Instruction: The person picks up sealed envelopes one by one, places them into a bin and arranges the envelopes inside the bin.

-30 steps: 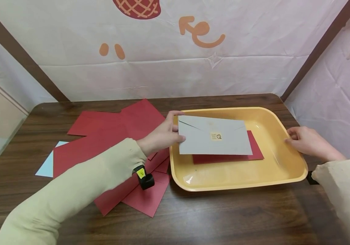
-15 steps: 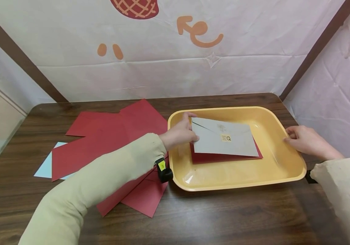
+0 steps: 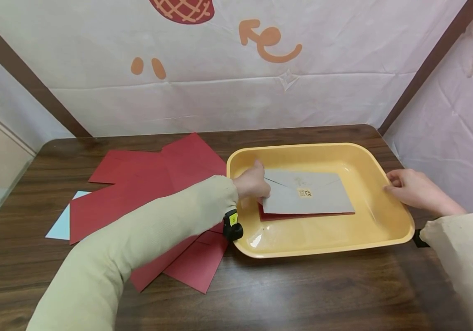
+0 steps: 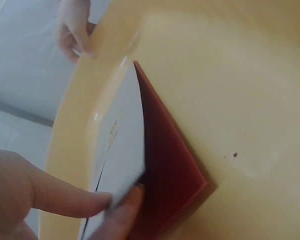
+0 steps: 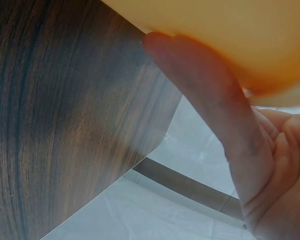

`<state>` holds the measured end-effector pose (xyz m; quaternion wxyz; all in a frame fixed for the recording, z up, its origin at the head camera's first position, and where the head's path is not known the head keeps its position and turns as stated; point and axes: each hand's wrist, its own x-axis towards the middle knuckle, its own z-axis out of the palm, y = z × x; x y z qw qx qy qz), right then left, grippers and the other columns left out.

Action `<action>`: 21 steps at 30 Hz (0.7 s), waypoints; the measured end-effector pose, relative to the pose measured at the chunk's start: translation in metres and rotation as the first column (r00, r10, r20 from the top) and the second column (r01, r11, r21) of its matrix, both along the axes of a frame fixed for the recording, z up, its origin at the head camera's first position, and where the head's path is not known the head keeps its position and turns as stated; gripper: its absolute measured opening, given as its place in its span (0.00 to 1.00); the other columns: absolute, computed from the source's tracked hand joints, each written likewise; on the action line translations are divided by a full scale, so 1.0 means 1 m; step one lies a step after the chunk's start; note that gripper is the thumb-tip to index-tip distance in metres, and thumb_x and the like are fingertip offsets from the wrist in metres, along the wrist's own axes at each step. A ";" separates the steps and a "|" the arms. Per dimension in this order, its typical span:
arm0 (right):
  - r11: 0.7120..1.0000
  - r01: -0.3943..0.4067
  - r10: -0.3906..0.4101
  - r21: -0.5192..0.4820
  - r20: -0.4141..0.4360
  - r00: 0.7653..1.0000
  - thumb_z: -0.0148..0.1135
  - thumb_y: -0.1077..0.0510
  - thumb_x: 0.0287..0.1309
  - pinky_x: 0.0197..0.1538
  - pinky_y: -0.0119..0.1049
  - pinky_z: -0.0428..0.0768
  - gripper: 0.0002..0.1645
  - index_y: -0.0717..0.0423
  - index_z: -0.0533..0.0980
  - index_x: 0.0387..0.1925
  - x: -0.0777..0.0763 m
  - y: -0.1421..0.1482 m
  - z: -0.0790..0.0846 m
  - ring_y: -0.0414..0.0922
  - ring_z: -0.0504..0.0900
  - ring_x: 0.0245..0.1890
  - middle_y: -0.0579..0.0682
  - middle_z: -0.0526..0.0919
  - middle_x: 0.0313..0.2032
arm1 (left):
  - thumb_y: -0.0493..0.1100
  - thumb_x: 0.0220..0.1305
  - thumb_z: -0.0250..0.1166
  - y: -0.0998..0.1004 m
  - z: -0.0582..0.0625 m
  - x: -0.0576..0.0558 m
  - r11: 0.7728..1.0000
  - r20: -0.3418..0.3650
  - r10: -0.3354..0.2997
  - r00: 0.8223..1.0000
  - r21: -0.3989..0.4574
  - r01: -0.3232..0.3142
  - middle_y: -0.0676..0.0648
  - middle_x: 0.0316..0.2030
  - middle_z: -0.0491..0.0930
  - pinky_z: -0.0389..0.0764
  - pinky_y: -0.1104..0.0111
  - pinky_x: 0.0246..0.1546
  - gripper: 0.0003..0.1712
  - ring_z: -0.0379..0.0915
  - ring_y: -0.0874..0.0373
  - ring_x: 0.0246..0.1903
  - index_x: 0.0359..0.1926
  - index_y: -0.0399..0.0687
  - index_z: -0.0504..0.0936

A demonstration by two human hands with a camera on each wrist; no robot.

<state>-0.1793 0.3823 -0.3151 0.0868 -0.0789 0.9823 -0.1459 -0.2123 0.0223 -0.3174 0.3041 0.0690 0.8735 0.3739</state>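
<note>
In the head view my left hand [image 3: 253,182] reaches over the left rim of a yellow plastic tray [image 3: 310,238]. It holds the left end of a pale grey envelope [image 3: 327,195] with a small printed sticker. The left wrist view shows the thumb on top of this envelope and a finger beneath, pinching it. Under it, on the tray floor, lies a red envelope [image 4: 172,172], mostly covered; the grey one's near corner is lifted off it. My right hand [image 3: 416,191] grips the tray's right rim, with a finger along the outer wall in the right wrist view.
Several red envelopes [image 3: 137,184] lie overlapping on the dark wooden table [image 3: 294,294], left of the tray. A light blue piece [image 3: 60,226] sticks out from under them. A white printed cloth [image 3: 219,105] hangs behind the table's back edge.
My left hand has moved right and down with the grey envelope, bringing it lower over the red one in the tray. The right hand has stayed on the rim.
</note>
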 end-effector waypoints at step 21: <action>1.000 -0.002 0.002 0.001 0.004 1.000 0.56 0.59 0.58 0.29 0.34 0.71 0.18 0.72 0.75 0.42 0.000 0.000 0.000 0.40 0.74 0.25 0.51 0.83 0.26 | 0.41 0.63 0.57 0.009 0.003 0.003 0.943 -0.078 -0.063 0.995 -0.332 0.033 0.34 0.59 0.58 0.82 0.67 0.26 0.43 0.76 0.51 0.28 0.71 0.36 0.43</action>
